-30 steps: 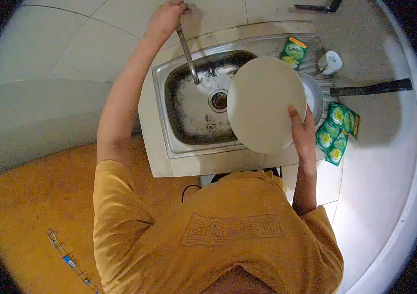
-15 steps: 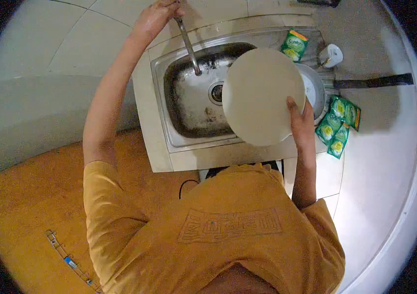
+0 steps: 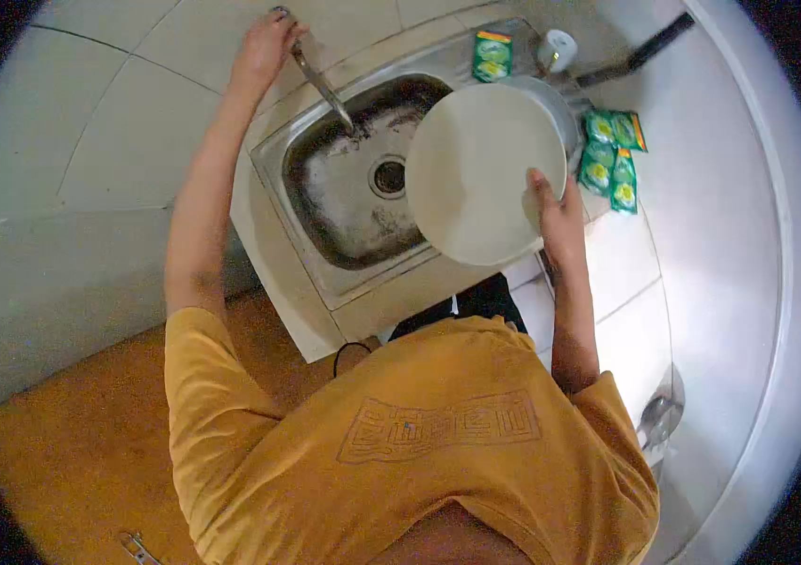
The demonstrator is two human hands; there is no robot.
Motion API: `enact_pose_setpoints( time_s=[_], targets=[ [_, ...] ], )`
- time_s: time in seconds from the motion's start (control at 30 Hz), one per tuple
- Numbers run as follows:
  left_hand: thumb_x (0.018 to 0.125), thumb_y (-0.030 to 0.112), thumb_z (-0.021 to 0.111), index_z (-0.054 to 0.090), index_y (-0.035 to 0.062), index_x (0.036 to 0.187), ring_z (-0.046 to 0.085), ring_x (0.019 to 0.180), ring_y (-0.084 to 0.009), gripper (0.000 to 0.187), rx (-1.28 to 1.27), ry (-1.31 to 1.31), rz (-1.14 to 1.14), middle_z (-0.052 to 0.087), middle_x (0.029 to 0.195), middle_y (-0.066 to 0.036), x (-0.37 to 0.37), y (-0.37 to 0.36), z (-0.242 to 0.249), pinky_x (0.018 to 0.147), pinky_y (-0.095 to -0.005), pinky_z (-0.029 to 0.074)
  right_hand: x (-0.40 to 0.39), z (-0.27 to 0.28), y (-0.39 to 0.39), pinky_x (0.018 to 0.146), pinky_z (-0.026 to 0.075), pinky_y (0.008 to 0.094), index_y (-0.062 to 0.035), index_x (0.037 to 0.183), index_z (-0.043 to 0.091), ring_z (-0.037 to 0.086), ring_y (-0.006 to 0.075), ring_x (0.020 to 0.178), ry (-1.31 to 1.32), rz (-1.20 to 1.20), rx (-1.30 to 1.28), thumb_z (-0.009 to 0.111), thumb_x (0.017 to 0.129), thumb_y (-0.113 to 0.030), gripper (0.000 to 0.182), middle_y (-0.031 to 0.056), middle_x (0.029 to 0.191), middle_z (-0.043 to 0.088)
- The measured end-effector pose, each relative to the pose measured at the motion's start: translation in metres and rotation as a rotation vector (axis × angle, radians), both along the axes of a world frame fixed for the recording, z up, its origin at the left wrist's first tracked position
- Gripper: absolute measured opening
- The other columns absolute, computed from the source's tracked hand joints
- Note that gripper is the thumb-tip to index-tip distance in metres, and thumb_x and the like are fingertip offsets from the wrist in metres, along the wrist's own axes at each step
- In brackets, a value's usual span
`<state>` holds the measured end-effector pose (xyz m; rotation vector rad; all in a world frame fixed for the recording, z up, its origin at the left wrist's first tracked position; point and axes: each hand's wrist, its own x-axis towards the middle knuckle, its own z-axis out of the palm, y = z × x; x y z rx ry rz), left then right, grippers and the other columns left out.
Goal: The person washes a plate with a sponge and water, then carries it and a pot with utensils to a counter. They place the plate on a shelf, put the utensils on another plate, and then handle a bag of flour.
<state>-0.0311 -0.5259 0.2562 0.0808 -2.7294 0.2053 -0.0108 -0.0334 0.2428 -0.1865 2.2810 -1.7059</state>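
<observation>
My left hand [image 3: 268,47] is closed around the base of the metal faucet [image 3: 323,87], at the wall behind the sink. The spout points down over the steel sink basin [image 3: 339,212], whose round drain [image 3: 389,177] shows dark. My right hand [image 3: 558,217] grips the right edge of a large round pale plate [image 3: 485,174], thumb on its upper face and fingers hidden beneath. The plate hangs over the right part of the sink and partly covers a bowl [image 3: 560,108] behind it.
Green sachets lie right of the bowl [image 3: 598,165], and another green packet [image 3: 493,56] is at the sink's back edge. Beside it is a white cup [image 3: 558,49]. A black strip [image 3: 640,55] runs along the right side. A clear object [image 3: 662,414] is at lower right.
The whole view has turned and shifted, so the sink looks tilted. Both hands keep their holds on the faucet and the plate. A clear object has come into view at lower right.
</observation>
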Motion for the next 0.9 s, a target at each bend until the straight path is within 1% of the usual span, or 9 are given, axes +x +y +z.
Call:
enact_pose_setpoints(
  time_s=[0.23, 0.33, 0.4, 0.53, 0.63, 0.7, 0.77, 0.83, 0.9],
  targets=[
    [0.092, 0.029, 0.054, 0.066, 0.0021, 0.09, 0.061, 0.09, -0.0364, 0.03, 0.072, 0.149, -0.086, 0.063, 0.095, -0.017, 0.001, 0.005, 0.004, 0.08, -0.0449, 0.05, 0.031, -0.007, 0.015, 0.086, 0.046, 0.0346, 0.0023, 0.12, 0.055, 0.06, 0.0242, 0.099, 0.001, -0.117, -0.083, 0.056, 0.094, -0.024, 0.037, 0.017, 0.108, 0.064],
    [0.09, 0.033, 0.059, 0.064, 0.0047, 0.109, 0.06, 0.094, -0.0361, 0.034, 0.138, 0.02, -0.005, 0.063, 0.103, -0.016, 0.011, 0.022, 0.012, 0.08, -0.0424, 0.05, 0.041, -0.003, 0.018, 0.085, 0.046, 0.0355, 0.0021, 0.12, 0.055, 0.061, 0.0255, 0.096, 0.008, -0.13, -0.049, 0.055, 0.094, -0.022, 0.036, 0.0174, 0.106, 0.064],
    [0.088, 0.037, 0.06, 0.057, 0.0033, 0.118, 0.056, 0.103, -0.0372, 0.045, 0.209, 0.356, 0.032, 0.058, 0.116, -0.018, 0.044, 0.068, 0.024, 0.089, -0.0438, 0.045, 0.04, 0.001, 0.017, 0.085, 0.046, 0.0359, 0.002, 0.121, 0.055, 0.062, 0.0265, 0.095, 0.035, -0.13, -0.006, 0.054, 0.094, -0.021, 0.036, 0.0179, 0.104, 0.064],
    [0.089, 0.043, 0.06, 0.039, 0.0007, 0.135, 0.055, 0.109, -0.0294, 0.066, 0.807, 0.445, 0.114, 0.056, 0.118, -0.018, 0.104, 0.142, 0.007, 0.092, -0.038, 0.043, 0.058, 0.027, 0.015, 0.083, 0.047, 0.0381, 0.0026, 0.124, 0.051, 0.062, 0.0323, 0.093, 0.254, -0.143, -0.014, 0.05, 0.094, -0.02, 0.037, 0.0249, 0.101, 0.064],
    [0.091, 0.047, 0.056, 0.026, 0.0021, 0.143, 0.052, 0.114, -0.0289, 0.075, 1.258, 0.02, 0.295, 0.05, 0.128, -0.019, 0.146, 0.222, -0.037, 0.094, -0.0383, 0.042, 0.059, 0.038, 0.014, 0.084, 0.046, 0.0405, 0.0031, 0.125, 0.049, 0.062, 0.039, 0.092, 0.405, -0.215, 0.2, 0.05, 0.094, -0.02, 0.039, 0.0283, 0.102, 0.062],
    [0.091, 0.049, 0.055, 0.023, 0.0014, 0.144, 0.05, 0.118, -0.0292, 0.078, 1.495, -0.247, 0.291, 0.046, 0.135, -0.017, 0.16, 0.263, -0.079, 0.097, -0.0384, 0.04, 0.055, 0.055, 0.019, 0.087, 0.045, 0.041, 0.003, 0.126, 0.048, 0.059, 0.0444, 0.095, 0.246, -0.114, 0.032, 0.05, 0.093, -0.02, 0.04, 0.0312, 0.105, 0.06],
    [0.091, 0.05, 0.054, 0.025, 0.0011, 0.144, 0.049, 0.12, -0.029, 0.077, 1.654, -0.388, 0.269, 0.044, 0.138, -0.016, 0.159, 0.301, -0.089, 0.099, -0.0382, 0.039, 0.056, 0.046, 0.036, 0.087, 0.045, 0.0399, 0.0032, 0.126, 0.048, 0.06, 0.0412, 0.096, 0.276, -0.169, 0.006, 0.051, 0.093, -0.02, 0.041, 0.0301, 0.104, 0.061],
    [0.094, 0.045, 0.052, 0.027, 0.0026, 0.143, 0.046, 0.123, -0.0274, 0.07, 2.217, -0.406, 0.294, 0.045, 0.137, -0.013, 0.164, 0.336, -0.087, 0.101, -0.039, 0.038, 0.063, 0.033, 0.059, 0.087, 0.045, 0.0388, 0.0034, 0.126, 0.047, 0.06, 0.038, 0.097, 0.294, -0.22, -0.017, 0.052, 0.093, -0.02, 0.041, 0.0291, 0.104, 0.061],
    [0.095, 0.042, 0.05, 0.029, 0.0032, 0.142, 0.045, 0.123, -0.0268, 0.064, 2.385, -0.375, 0.242, 0.045, 0.136, -0.012, 0.169, 0.359, -0.075, 0.102, -0.0401, 0.039, 0.072, 0.025, 0.091, 0.088, 0.045, 0.037, 0.0028, 0.127, 0.047, 0.06, 0.0285, 0.1, 0.006, -0.24, -0.225, 0.054, 0.093, -0.022, 0.043, 0.0213, 0.106, 0.064]
  ],
)
